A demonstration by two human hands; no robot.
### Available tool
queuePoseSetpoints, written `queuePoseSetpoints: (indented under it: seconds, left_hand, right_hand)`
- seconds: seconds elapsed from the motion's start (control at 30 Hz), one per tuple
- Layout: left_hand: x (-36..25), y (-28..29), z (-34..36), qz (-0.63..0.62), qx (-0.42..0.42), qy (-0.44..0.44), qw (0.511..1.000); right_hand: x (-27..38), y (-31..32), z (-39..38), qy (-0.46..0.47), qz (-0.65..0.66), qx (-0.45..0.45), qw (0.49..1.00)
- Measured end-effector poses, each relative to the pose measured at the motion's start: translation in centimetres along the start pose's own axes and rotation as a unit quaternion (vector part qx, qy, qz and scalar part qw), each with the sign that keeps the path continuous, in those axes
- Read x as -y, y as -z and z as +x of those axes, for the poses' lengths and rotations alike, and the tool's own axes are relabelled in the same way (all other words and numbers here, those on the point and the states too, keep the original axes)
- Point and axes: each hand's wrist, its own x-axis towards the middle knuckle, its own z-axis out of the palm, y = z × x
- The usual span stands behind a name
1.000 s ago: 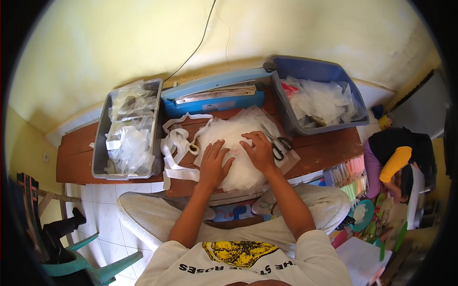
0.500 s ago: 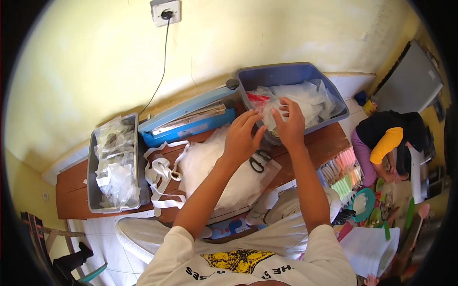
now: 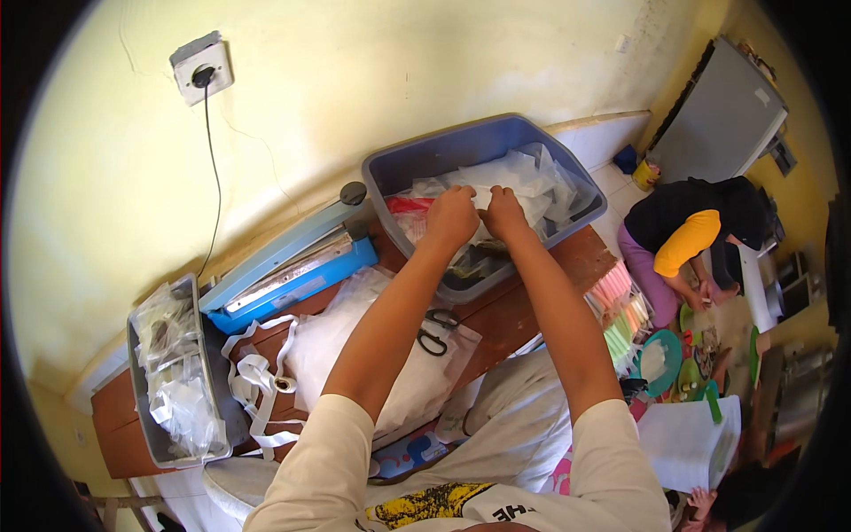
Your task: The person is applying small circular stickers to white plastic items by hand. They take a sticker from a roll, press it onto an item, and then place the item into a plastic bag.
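Over a dark blue-grey plastic bin [image 3: 397,170], my left hand [image 3: 453,215] and my right hand [image 3: 505,213] are held close together with curled fingers. Both seem to pinch a clear plastic bag [image 3: 483,197] between them, though the fingertips are partly hidden. More clear plastic bags [image 3: 532,177] lie in the bin around the hands, with a red-printed piece [image 3: 409,205] beside the left one. Below my left forearm, a pile of clear plastic sheets [image 3: 332,332] rests on the brown wooden bench [image 3: 576,257], with black-handled scissors [image 3: 434,335] on top.
A blue heat sealer [image 3: 292,279] stands against the wall, left of the bin. White ribbon [image 3: 257,372] lies loosely beside a grey bin [image 3: 146,390] of plastic packets. At right a person in black and yellow [image 3: 687,239] sits on the floor near a teal basin [image 3: 669,355].
My hands have moved forward and down into the bin, and their spread fingers have closed. The view has shifted, so the bench and bins sit further left.
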Motion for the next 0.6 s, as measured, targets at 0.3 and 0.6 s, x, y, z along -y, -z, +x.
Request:
queuePoseSetpoints:
  seconds: [0.3, 0.6]
  left_hand:
    - [0.3, -1.3, -0.6, 0.014, 0.053, 0.085, 0.995]
    - [1.1, -1.1, -1.0, 0.036, 0.087, 0.081, 0.992]
  right_hand:
    - [-3.7, -2.5, 1.8, -0.044, -0.144, 0.193, 0.970]
    - [-0.9, -1.2, 0.9, -0.123, -0.136, 0.117, 0.976]
